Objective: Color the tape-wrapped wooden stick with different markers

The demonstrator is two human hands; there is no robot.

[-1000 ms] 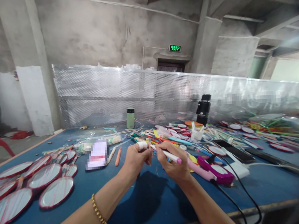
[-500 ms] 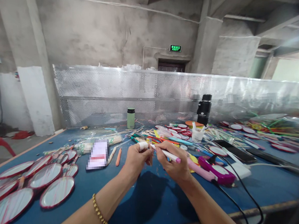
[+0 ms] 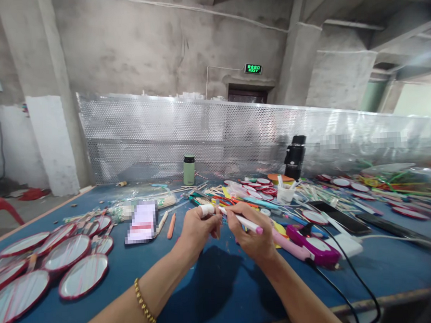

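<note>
Over the blue table, my left hand (image 3: 199, 230) is closed in a pinch on a small, thin wooden-looking stick (image 3: 218, 234), mostly hidden by the fingers. White wrapping (image 3: 207, 210) covers one of its fingers. My right hand (image 3: 253, 236) grips a white marker (image 3: 249, 223) with a pink end. The marker's tip points left and meets, or almost meets, the piece in my left hand; contact is too small to make out. Left of my hands lie an orange stick-shaped piece (image 3: 171, 226) and a phone (image 3: 142, 223) with a lit screen.
Round red-rimmed mirror-like discs (image 3: 83, 277) spread across the left. To the right are a purple-and-pink device (image 3: 314, 248) with black cables, a dark phone (image 3: 339, 216) and a white cup (image 3: 285, 194). A green bottle (image 3: 189, 170) and a black flask (image 3: 295, 158) stand behind.
Both hands keep their grips and almost the same place. The marker's pink end has shifted slightly to the right; the rest of the table looks the same.
</note>
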